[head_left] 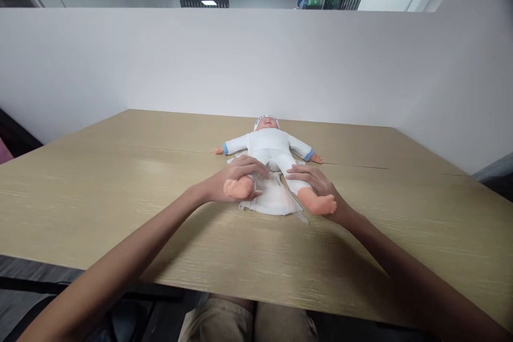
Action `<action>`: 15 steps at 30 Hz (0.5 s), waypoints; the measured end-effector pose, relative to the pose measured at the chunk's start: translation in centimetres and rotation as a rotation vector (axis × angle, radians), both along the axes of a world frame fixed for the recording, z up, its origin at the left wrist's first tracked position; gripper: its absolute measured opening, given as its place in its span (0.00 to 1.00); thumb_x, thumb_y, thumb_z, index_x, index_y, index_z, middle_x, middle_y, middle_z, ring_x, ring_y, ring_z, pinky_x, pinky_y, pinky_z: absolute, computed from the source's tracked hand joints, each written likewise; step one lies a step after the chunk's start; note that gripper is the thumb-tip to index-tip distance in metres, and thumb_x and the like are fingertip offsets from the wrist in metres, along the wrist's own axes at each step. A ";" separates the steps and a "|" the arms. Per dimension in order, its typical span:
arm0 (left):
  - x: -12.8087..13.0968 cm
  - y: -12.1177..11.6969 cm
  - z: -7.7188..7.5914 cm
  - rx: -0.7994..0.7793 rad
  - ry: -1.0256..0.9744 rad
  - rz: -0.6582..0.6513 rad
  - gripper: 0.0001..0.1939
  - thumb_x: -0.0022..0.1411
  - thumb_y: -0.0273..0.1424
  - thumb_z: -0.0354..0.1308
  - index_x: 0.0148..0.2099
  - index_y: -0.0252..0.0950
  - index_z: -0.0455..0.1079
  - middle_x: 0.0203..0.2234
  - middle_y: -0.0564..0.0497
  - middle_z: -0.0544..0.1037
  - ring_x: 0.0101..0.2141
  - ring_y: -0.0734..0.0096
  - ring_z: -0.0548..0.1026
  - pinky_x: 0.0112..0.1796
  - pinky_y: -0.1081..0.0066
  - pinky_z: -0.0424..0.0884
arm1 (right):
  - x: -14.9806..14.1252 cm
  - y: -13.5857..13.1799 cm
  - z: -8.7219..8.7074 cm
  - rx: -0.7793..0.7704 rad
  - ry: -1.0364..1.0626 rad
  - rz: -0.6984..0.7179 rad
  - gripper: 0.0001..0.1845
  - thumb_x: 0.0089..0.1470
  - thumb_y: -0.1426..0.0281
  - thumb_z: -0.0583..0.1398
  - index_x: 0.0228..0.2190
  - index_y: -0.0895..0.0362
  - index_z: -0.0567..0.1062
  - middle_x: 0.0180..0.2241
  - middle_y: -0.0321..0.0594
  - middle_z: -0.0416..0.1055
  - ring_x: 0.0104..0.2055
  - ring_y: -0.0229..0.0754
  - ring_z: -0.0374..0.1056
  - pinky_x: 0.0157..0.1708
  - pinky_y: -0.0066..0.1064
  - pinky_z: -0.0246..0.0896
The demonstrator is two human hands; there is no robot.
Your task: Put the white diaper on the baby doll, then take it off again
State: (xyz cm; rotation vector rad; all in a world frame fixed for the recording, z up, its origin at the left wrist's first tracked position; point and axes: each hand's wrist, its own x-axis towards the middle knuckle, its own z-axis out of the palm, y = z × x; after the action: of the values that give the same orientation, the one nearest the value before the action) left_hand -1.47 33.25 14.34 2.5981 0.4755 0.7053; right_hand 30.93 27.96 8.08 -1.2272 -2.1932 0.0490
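A baby doll [268, 141] in a white outfit with blue cuffs and a white printed cap lies on its back, arms spread, feet toward me. My left hand [236, 173] curls around the doll's leg on the left, with the bare foot showing in front of the palm. On the other side, my right hand [318, 181] holds the other leg, fingers across its top. Beneath the doll, an unfolded white diaper [274, 200] lies flat, its front end spread between the legs and toward me. Part of it is hidden under the body and my left hand.
The wooden table [140, 197] has a seam running across it behind my hands. A white partition wall [192, 64] rises along its far side. My legs [240, 320] are below the near edge, and a dark chair [128, 318] stands at lower left.
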 end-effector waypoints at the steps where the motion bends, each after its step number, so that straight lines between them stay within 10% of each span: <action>1: -0.8 0.2 -0.6 0.024 0.024 -0.008 0.17 0.70 0.37 0.65 0.58 0.40 0.77 0.58 0.42 0.80 0.61 0.55 0.74 0.66 0.51 0.66 | 0.6 0.1 -0.5 -0.006 -0.006 0.051 0.21 0.70 0.67 0.53 0.55 0.46 0.82 0.63 0.41 0.76 0.69 0.52 0.68 0.70 0.51 0.64; 15: -5.1 2.2 -6.3 0.080 0.203 -0.092 0.45 0.53 0.15 0.61 0.70 0.47 0.65 0.72 0.48 0.69 0.73 0.49 0.60 0.70 0.44 0.64 | 3.4 1.6 -4.3 0.067 -0.195 0.308 0.24 0.68 0.77 0.55 0.59 0.47 0.77 0.69 0.46 0.68 0.74 0.53 0.62 0.68 0.51 0.68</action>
State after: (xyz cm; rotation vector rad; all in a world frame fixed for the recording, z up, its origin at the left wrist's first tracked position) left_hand -6.56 35.50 8.08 2.7616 0.3908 0.4406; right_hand 34.37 29.53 3.82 -0.8793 -2.5161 -0.0198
